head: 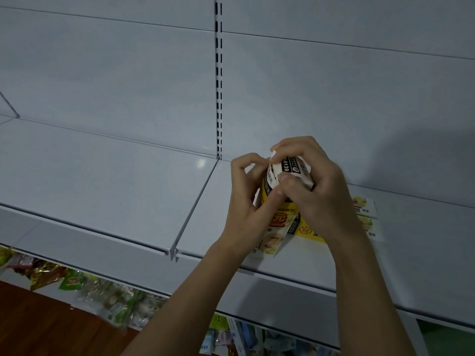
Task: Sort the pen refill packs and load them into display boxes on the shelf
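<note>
Nearest, below the shelf (282, 283) edge, packaged goods (77, 283) hung blurred on a lower level, too indistinct to name; above them both forearms rose to a single yellow-and-white display box (280, 201) held just over the shelf surface. The left hand (244, 201) wrapped the box's left side, thumb pressed on its front face, fingers curled behind; the right hand (313, 186) clasped the upper end from the right, thumb and forefinger pinching a white flap (273, 160) at the top. The box stood roughly upright, its long axis running from the shelf up toward the hands, tilted slightly left at the top; so the flap lay at the far, upper end, directly under the right hand's fingertips, and that hand seemed the nearer one for pulling it open while the left steadied the body. Behind the right wrist, flat on the shelf, lay more packs (366, 214), partly hidden; whether they touched the box could not be told; beyond stood the shelf's back panel (128, 73).
</note>
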`<state>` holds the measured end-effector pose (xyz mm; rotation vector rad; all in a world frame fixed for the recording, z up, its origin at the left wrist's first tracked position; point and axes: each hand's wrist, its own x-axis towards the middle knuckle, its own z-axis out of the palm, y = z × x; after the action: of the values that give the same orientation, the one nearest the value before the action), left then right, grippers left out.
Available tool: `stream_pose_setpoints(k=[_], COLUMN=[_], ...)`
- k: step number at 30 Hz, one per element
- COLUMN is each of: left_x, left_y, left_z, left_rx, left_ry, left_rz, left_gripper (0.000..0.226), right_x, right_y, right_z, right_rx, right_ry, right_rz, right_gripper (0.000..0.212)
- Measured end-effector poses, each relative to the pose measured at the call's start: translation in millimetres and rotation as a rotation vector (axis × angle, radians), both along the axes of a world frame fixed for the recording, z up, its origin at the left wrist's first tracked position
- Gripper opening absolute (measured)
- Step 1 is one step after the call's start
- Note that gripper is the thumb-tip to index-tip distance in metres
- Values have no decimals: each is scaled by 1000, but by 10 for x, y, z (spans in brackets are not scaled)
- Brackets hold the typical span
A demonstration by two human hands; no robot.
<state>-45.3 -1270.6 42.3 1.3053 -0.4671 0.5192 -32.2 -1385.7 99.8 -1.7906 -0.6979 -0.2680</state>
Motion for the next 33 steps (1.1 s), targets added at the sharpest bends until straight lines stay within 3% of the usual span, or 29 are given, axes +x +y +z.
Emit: stream_pose_setpoints(k=[10,22,28,33], left_x=[31,20,29,20], left_y=[53,35,-15,18], left_z=[-1,-64,-83,-101], left_rx=[-61,-135,-152,-182], left_ry=[73,64,39,27], left_rz=[1,39,53,82], left_gripper=[47,31,29,28], right_x=[73,78,123,119], right_y=[63,115,148,194], right_z=[-102,-136,-201,-233], right_rx=[49,107,85,76], right_ry=[-57,-6,-146,-112], right_rz=[-8,32,-18,-23], right_gripper=[22,23,21,23])
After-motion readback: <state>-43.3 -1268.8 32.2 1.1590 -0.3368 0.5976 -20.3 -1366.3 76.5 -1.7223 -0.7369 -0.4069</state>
